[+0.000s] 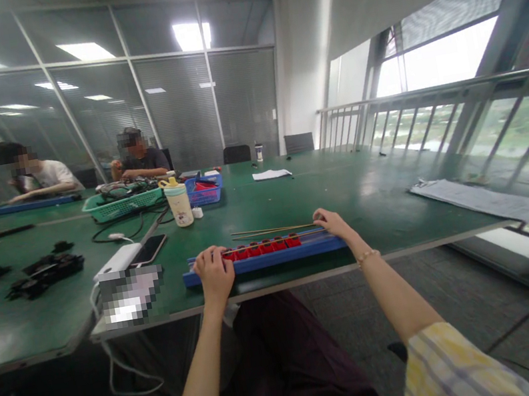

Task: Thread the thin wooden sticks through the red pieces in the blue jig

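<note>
Rail (pixel 279 259), long, blue and channelled, is set at lower centre of the frame, red pieces (pixel 266 249) rowed inside, where thin rods (pixel 294 227), pinched at right by the right hand (pixel 328 221), are apparently being aligned, level placement seemingly being called for, its left end covered by the left hand (pixel 215 274), whose grip cannot be told.

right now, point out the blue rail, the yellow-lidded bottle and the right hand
Blue rail (pixel 275 261): head view, on its near side wall.
Yellow-lidded bottle (pixel 179 207): head view, middle of its body.
Right hand (pixel 332 222): head view, back of the hand.
</note>
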Motion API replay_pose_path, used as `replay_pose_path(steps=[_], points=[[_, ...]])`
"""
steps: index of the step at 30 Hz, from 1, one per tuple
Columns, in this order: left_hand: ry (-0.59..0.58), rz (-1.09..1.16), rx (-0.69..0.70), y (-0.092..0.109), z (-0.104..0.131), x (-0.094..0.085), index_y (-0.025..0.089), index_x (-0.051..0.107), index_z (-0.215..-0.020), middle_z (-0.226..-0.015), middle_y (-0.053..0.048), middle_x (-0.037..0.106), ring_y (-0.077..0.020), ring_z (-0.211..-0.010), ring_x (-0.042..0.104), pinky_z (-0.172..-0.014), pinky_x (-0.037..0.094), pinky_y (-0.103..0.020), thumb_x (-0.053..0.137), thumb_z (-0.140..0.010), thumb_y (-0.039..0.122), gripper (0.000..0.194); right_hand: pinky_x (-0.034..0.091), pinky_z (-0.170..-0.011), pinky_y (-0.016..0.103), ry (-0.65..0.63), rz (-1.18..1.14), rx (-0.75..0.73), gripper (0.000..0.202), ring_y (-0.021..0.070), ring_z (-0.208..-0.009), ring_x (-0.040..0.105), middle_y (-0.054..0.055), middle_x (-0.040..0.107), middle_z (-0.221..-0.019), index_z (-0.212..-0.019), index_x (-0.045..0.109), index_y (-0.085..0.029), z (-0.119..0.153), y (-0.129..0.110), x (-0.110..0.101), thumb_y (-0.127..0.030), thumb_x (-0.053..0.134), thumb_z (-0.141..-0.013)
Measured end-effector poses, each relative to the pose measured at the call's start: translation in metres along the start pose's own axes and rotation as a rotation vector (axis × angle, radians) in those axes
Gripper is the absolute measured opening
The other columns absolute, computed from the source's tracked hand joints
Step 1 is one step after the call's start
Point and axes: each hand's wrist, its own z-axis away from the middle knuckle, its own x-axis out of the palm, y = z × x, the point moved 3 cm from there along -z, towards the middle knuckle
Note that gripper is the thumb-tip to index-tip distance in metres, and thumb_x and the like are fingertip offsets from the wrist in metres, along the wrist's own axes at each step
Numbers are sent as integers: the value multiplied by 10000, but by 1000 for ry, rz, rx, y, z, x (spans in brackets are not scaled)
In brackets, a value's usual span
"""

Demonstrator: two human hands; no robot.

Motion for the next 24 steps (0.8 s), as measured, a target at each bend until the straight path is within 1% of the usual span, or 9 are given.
replay_pose_path(steps=[3,5,7,12,15,24], points=[[3,2,2,0,0,0,198,643,-1049,-1154,-111,607,-298,-1126,464,-969,356,-449,485,-844,193,260,394,-635,233,-60,25,20,106,132,-622,537,-29,629,-681,-903,624,-240,-2,1,1,-267,566,-819],[7,6,4,0,0,0,198,643,-1048,-1154,-112,608,-297,-1126,467,-967,357,-446,484,-843,192,259,391,-636,227,-79,55,13,115,128,-629,528,-25,622,-680,-884,650,-240,-4,2,1,-256,546,-836],[9,9,5,0,1,0,197,645,-1045,-1152,-114,609,-296,-1127,469,-968,357,-444,482,-844,191,259,399,-663,231,-81,91,-6,153,132,-663,534,-8,623,-703,-858,685,-235,-5,2,2,-244,532,-847],[7,8,2,-1,0,0,199,646,-1053,-1154,-112,609,-294,-1129,466,-978,349,-447,481,-843,184,267,421,-771,253,-45,175,-37,266,160,-817,562,53,645,-845,-840,769,-227,-5,3,3,-175,508,-837],[6,9,3,0,0,0,200,641,-1051,-1151,-107,609,-295,-1125,466,-984,347,-447,484,-843,187,261,425,-806,262,-42,218,-32,327,162,-825,560,66,638,-870,-865,795,-229,-4,3,3,-151,479,-833],[7,9,1,-1,0,1,198,644,-1049,-1154,-114,609,-299,-1131,466,-981,352,-443,486,-837,179,265,442,-817,231,-118,275,-5,460,154,-869,570,63,634,-934,-946,799,-248,-5,1,3,-52,430,-756]])
